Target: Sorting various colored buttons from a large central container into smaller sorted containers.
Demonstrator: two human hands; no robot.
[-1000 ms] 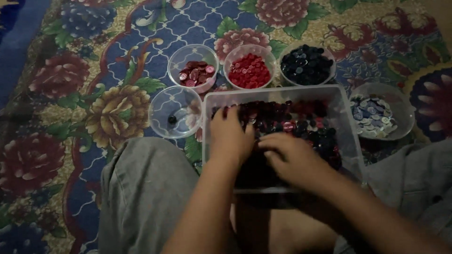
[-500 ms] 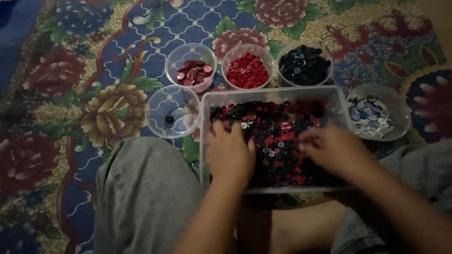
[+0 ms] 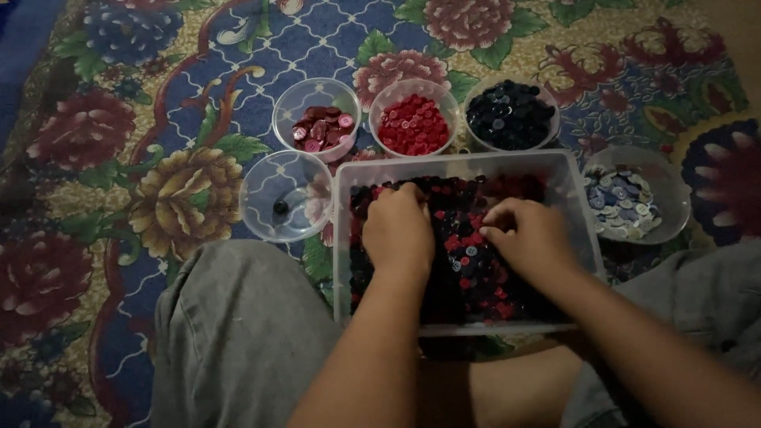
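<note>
The left hand point(image 3: 399, 230) lay knuckles-up in the mixed buttons point(image 3: 476, 254), fingers curled down among them; whether it gripped any could not be told. The right hand point(image 3: 529, 238) rested beside it, fingertips pinched together on the pile, though what they held was hidden. The buttons, dark and red, filled a clear rectangular tub point(image 3: 346, 238) set on the floral carpet point(image 3: 119, 158) between the person's knees. Beyond the tub stood round clear bowls: maroon buttons point(image 3: 317, 127), red buttons point(image 3: 412, 125), dark buttons point(image 3: 510, 113). A near-empty bowl point(image 3: 261, 214) sat left, pale buttons point(image 3: 622, 202) right.
</note>
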